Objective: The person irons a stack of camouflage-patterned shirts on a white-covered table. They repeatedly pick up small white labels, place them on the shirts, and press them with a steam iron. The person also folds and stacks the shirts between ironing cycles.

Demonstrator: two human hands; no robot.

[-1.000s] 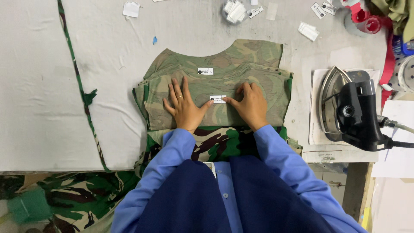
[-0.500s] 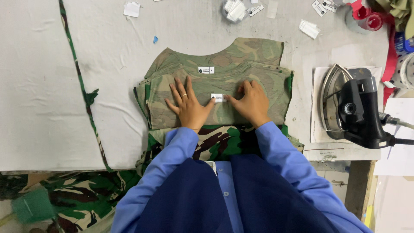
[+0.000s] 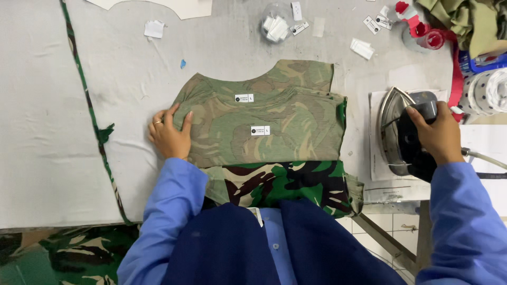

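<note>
My left hand [image 3: 170, 136] lies flat on the left edge of the folded camouflage shirt [image 3: 264, 119], fingers [image 3: 186, 122] released and spread, the thumb side off the cloth on the grey bench [image 3: 79, 105] and the fingertips pressing the fabric down; it grips nothing. The shirt sits in the middle of the bench in front of me, neckline away from me, and it tops a small stack of like pieces whose edges show along its right side. Two small white labels [image 3: 260, 130] lie on the shirt, one near the neckline and one lower at its centre. Under the shirt's near edge, a darker green, black and brown camouflage piece [image 3: 285, 184] sticks out toward my body. To the right of the shirt, well apart from it, my right hand [image 3: 435, 134] is clenched around the black handle of the iron [image 3: 401, 132], which rests on its side on a white sheet of paper [image 3: 377, 174], soleplate facing the shirt. Beyond the shirt, farther from me, a clear cup of white tags [image 3: 275, 24] stands on the bench with loose tags scattered near it. Far left of the shirt, a narrow green strip of cloth [image 3: 95, 121] runs across the bench.
</note>
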